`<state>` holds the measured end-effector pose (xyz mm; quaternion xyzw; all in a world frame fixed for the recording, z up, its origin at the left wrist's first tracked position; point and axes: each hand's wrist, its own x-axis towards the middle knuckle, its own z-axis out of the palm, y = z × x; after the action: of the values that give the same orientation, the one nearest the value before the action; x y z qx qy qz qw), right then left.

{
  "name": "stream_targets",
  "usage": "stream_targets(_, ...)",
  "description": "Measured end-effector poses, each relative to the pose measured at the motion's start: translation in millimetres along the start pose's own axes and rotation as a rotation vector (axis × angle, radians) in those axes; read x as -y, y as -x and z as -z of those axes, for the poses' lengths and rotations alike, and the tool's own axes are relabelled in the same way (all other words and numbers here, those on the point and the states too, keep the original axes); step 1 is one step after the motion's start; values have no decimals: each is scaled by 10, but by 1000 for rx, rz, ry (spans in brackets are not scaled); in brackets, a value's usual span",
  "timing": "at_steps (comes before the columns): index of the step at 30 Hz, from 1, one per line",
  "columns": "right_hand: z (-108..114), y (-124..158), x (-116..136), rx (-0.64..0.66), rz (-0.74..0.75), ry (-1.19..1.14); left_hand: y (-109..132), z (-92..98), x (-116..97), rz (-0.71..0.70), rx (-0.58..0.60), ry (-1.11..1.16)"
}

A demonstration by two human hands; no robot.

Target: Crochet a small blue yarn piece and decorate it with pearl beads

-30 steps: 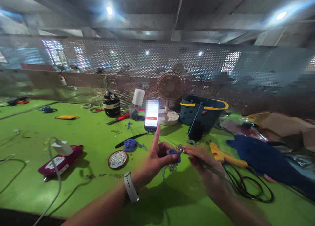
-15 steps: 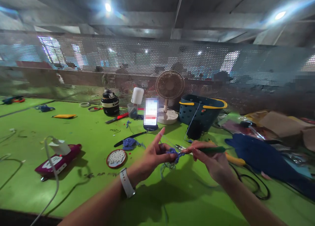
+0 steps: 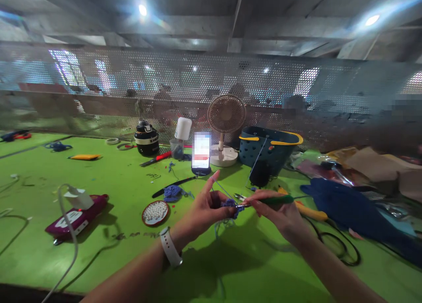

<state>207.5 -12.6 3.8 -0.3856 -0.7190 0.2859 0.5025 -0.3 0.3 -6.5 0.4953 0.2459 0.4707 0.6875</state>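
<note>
My left hand (image 3: 206, 206) pinches a small blue crochet piece (image 3: 231, 205) between thumb and fingers, with the index finger raised and blue yarn (image 3: 224, 189) running over it. My right hand (image 3: 280, 210) grips a green-handled crochet hook (image 3: 273, 200) whose tip meets the blue piece. Both hands hover just above the green table (image 3: 132, 193). The yarn leads back toward a dark blue basket (image 3: 268, 151). A white band sits on my left wrist.
A phone (image 3: 201, 152) stands upright behind my hands, beside a small fan (image 3: 226, 118). A round dish of beads (image 3: 155, 212) and a blue crochet bit (image 3: 173, 191) lie left. A yellow glue gun (image 3: 308, 210), black cable and blue fabric (image 3: 349, 206) lie right. A magenta case (image 3: 77, 215) lies far left.
My right hand has turned so the green hook lies level and points left into the blue piece. My left hand keeps its pinch and has barely moved.
</note>
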Motion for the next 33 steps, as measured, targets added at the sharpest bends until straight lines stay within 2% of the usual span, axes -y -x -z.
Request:
stream_targets(14, -42, 5, 0, -30, 43, 52, -29, 2, 31, -13, -4, -58)
stream_targets(19, -66, 23, -40, -28, 163, 121, -31, 16, 43, -45, 10, -114)
stream_targets(27, -161, 49, -83, -140, 447, 317, -48, 25, 67, -78, -33, -157)
stream_targets(33, -223, 52, -69, -101, 537, 474, -40, 20, 132, -101, -30, -180)
